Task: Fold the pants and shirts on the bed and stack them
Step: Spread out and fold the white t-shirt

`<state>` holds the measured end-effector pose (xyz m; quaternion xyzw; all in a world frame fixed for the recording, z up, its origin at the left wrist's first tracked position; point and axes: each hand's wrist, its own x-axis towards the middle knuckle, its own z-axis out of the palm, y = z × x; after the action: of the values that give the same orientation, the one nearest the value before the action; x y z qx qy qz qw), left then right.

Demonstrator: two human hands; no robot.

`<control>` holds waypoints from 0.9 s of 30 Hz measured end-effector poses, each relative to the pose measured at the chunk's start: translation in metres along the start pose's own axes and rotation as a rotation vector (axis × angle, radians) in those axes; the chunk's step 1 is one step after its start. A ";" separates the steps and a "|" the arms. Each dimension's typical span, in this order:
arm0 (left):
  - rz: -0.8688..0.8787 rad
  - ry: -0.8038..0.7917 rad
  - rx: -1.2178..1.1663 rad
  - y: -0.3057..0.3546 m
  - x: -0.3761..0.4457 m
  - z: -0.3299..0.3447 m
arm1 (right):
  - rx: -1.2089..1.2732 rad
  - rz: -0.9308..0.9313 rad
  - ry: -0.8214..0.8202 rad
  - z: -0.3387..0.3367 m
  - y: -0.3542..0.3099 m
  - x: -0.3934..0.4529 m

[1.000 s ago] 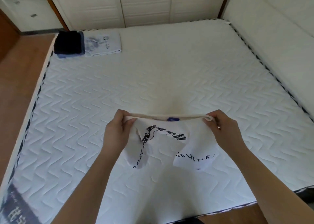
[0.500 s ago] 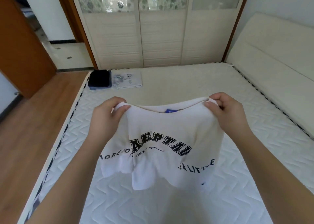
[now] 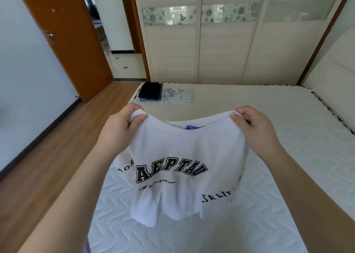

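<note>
Shirt (image 3: 184, 156) and hands had risen together over the past second: a moment earlier the white printed tee was bunched low against the bed (image 3: 269, 137), its lettering crumpled, and now it hung clear of the mattress at chest height with the printed front spread open and readable. The left hand (image 3: 119, 130) pinched one shoulder edge, fingers (image 3: 141, 117) and thumb clamped on the cloth; the right hand (image 3: 253, 126) pinched the other shoulder the same way. The hem dangled loose, uneven, above the quilted surface. At the far left corner of the bed sat a folded dark garment (image 3: 150, 91) touching a folded pale shirt (image 3: 177, 96), side by side. Judging from this, the tee had been shaken out to find its shape; laying it flat for folding looked like the next step, with stacking to follow.
</note>
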<state>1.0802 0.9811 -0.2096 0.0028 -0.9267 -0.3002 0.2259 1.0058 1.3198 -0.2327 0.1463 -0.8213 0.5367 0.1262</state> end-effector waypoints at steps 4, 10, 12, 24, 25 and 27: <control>-0.080 -0.007 0.060 0.001 -0.019 -0.018 | 0.062 -0.040 -0.093 0.011 0.001 0.006; -0.218 0.043 0.162 0.011 -0.070 -0.047 | 0.148 -0.085 -0.250 0.044 -0.002 0.010; -0.285 0.072 0.188 0.014 -0.090 -0.058 | 0.186 -0.108 -0.298 0.059 -0.008 0.010; -0.591 0.380 0.209 0.008 -0.244 -0.141 | 0.375 -0.232 -0.589 0.172 -0.077 -0.051; -0.613 0.413 0.189 0.006 -0.257 -0.150 | 0.387 -0.243 -0.616 0.183 -0.087 -0.058; -0.642 0.473 0.162 0.002 -0.282 -0.168 | 0.403 -0.266 -0.672 0.205 -0.108 -0.074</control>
<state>1.4041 0.9293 -0.2060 0.3788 -0.8218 -0.2726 0.3267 1.1041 1.0980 -0.2489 0.4400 -0.6692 0.5882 -0.1121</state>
